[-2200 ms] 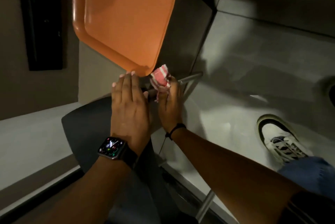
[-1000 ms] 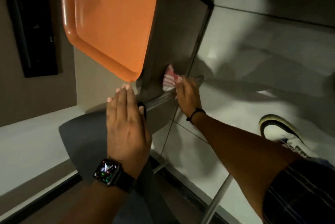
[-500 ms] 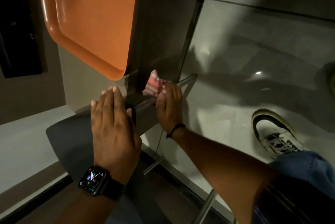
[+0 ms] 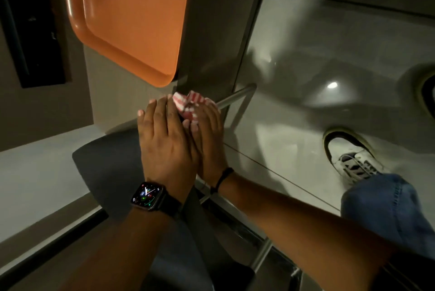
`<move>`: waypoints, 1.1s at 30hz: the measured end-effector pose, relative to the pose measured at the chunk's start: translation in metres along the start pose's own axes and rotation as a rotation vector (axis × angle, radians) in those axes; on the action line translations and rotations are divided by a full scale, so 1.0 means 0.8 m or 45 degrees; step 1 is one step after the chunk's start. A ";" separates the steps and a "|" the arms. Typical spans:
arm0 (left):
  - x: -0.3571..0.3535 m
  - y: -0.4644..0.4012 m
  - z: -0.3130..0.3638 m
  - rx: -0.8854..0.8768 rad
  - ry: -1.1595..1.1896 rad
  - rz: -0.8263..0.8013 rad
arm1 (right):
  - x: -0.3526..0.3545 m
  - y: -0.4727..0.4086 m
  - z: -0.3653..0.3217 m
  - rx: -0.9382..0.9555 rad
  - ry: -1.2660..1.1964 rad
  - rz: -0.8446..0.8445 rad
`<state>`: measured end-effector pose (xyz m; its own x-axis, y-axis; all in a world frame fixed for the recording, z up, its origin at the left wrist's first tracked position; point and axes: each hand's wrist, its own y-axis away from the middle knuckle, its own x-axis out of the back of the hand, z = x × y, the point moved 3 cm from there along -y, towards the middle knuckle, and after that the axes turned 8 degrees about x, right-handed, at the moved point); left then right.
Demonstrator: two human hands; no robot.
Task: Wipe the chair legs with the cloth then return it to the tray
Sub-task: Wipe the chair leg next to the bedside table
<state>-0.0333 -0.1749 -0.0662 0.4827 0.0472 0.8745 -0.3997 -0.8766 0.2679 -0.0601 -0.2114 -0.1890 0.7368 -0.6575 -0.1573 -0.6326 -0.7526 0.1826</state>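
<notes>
So the right hand (image 4: 208,140) has slid back up the metal chair leg (image 4: 237,96) toward the seat, dragging the red-and-white striped cloth (image 4: 191,105) with it; half a second ago that hand sat clear of the left one, now the two are pressed side by side; looks to me like one stroke of the wipe finishing near the top of the leg. The right grip is clamped round the cloth, bunched against the leg; the left hand (image 4: 166,142) lies flat with fingers apart on the dark chair seat (image 4: 106,165), holding nothing, just steadying. The orange tray (image 4: 131,15) sits on the worktop just above the hands, bare; cloth not back there yet, so I'd guess other legs remain.
</notes>
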 end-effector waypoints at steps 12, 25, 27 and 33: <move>-0.014 0.001 -0.010 -0.021 0.023 0.141 | 0.055 -0.109 0.198 -0.761 0.113 -0.218; -0.012 0.003 -0.005 0.003 0.002 0.083 | 0.003 -0.013 0.042 0.208 0.335 -0.019; -0.016 0.003 -0.009 0.008 0.009 0.098 | 0.005 -0.041 0.061 0.209 0.297 -0.054; -0.016 -0.007 -0.013 0.026 -0.011 0.134 | 0.036 -0.095 0.176 -0.468 0.062 -0.013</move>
<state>-0.0455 -0.1658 -0.0743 0.4455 -0.0498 0.8939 -0.4329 -0.8860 0.1664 -0.0246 -0.1777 -0.3438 0.7588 -0.6410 -0.1158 -0.5040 -0.6904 0.5190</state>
